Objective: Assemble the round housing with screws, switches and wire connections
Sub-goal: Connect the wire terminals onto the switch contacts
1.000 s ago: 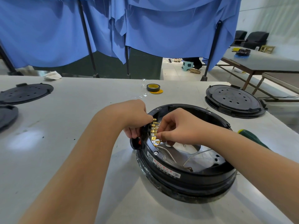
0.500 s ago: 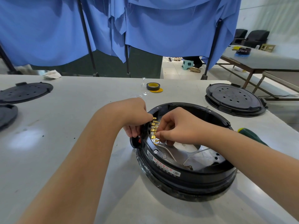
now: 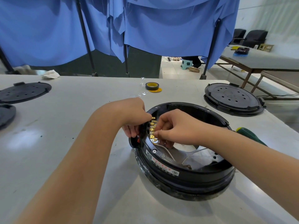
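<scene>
Black round housing [image 3: 186,173] on the grey table [image 3: 80,126], near its right edge; brass terminals [image 3: 152,128] in a row on the inner left wall; left hand [image 3: 131,115] curled over the rim there, gripping the housing wall from outside; right hand [image 3: 176,126] inside, fingertips pinched together at the terminals, whether on a connector cannot tell; white wires [image 3: 169,155] loose on the metal floor; green screwdriver handle [image 3: 247,133] behind the right forearm; tape roll [image 3: 152,86] and black lid [image 3: 233,98] farther back.

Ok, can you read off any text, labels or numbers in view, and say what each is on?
White label strip on the round housing rim: red print and a small logo, too small to read.
Tape roll: no readable text.
Nothing else carries legible text.
</scene>
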Motion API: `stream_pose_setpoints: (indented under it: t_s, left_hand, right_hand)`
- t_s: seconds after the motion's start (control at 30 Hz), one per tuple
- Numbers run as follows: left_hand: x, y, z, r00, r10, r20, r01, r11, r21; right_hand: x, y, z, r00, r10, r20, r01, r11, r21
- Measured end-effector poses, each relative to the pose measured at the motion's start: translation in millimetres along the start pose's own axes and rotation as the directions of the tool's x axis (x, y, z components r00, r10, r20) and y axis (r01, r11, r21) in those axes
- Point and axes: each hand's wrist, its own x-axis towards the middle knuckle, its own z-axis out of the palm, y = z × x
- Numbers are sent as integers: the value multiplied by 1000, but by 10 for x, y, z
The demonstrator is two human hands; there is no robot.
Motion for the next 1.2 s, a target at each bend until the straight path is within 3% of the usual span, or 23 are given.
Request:
stream_pose_setpoints:
  t_s: [0.13,0.33,0.53,1.2]
  left_hand:
    - [-5,0,-1,1000,4,0,-4,1000,-1]
    - [-2,-11,5,1000,7,-2,-7,1000,0]
    - [-3,-7,5,1000,15,-1,-15,1000,-4]
    - [-52,23,-1,1000,2,0,-2,1000,15]
  right_hand:
    - [-40,20,-67,996,-88,-26,85,992,-91]
    - [-94,-12,-69,986,-152,73,163,968,-192]
    - [-136,-26,-10,983,-180,-19,161,919,-359]
    - [-178,12,-15,984,-173,-53,147,936,-321]
